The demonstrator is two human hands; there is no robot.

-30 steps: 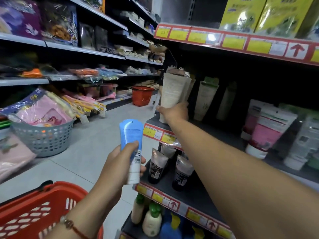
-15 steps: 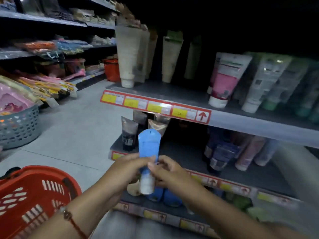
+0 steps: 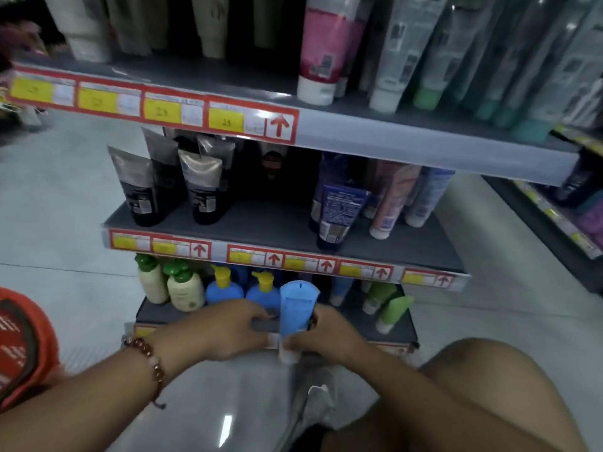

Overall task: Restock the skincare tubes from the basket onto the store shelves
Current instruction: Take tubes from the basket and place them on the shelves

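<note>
A light blue skincare tube [image 3: 297,308] stands cap down at the front edge of the bottom shelf [image 3: 399,329]. My right hand [image 3: 329,336] grips its lower part near the white cap. From the other side, my left hand [image 3: 225,327], with a bead bracelet on the wrist, pinches the tube's left edge. Just behind the tube stand blue pump bottles [image 3: 262,290] with yellow tops. The red basket [image 3: 19,347] shows only partly at the left edge, and its contents are hidden.
Cream bottles with green caps [image 3: 181,287] stand left on the bottom shelf, green tubes [image 3: 391,311] right. The middle shelf [image 3: 280,225] holds dark tubes left and blue and pink tubes right. My bare knee [image 3: 489,386] fills the lower right. Grey floor lies on both sides.
The view dropped from the upper shelves to the bottom one. The blue tube, first held by my left hand alone, is now held by both hands and lowered to the bottom shelf's edge.
</note>
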